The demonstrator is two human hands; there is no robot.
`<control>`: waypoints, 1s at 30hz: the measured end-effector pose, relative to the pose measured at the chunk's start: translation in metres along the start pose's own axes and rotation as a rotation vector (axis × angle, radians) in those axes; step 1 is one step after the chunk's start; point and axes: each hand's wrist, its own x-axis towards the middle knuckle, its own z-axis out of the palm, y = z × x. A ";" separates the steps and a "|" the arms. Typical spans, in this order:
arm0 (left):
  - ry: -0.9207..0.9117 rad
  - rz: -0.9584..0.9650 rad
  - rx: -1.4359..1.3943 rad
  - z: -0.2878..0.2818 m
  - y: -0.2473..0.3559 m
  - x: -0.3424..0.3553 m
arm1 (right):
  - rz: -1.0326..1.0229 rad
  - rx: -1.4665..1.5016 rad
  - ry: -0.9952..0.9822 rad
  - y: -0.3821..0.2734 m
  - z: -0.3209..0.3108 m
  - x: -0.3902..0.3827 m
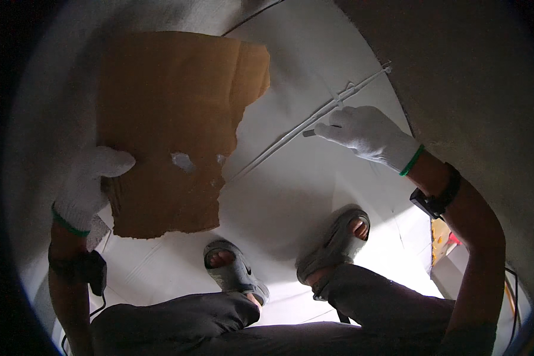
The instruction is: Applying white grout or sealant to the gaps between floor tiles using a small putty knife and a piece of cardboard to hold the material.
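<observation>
A torn sheet of brown cardboard with ragged right and lower edges is held at its left side by my left hand. The thumb lies on its upper face, and the other fingers are hidden behind it. A dab of white paste sits low on the sheet, with smaller specks beside it. My right hand is closed around a slim grey tool, whose end sticks out by the thumb; its kind is hidden. That hand is next to a raised white strip running diagonally over the white surface. Both hands wear white knit gloves.
Below the cardboard are my feet in grey sandals, on the white floor. A dark grey wall curves up on the right. Past my right forearm lie a yellowish item and cables.
</observation>
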 end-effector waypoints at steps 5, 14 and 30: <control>0.089 -0.010 0.186 0.005 -0.029 0.002 | -0.044 0.005 -0.028 0.010 0.003 0.003; 0.082 -0.400 0.166 -0.001 -0.016 0.028 | -0.022 -0.096 -0.111 0.022 -0.010 0.005; 0.180 -0.167 0.159 0.012 -0.032 0.029 | -0.032 -0.072 -0.094 0.030 -0.008 0.010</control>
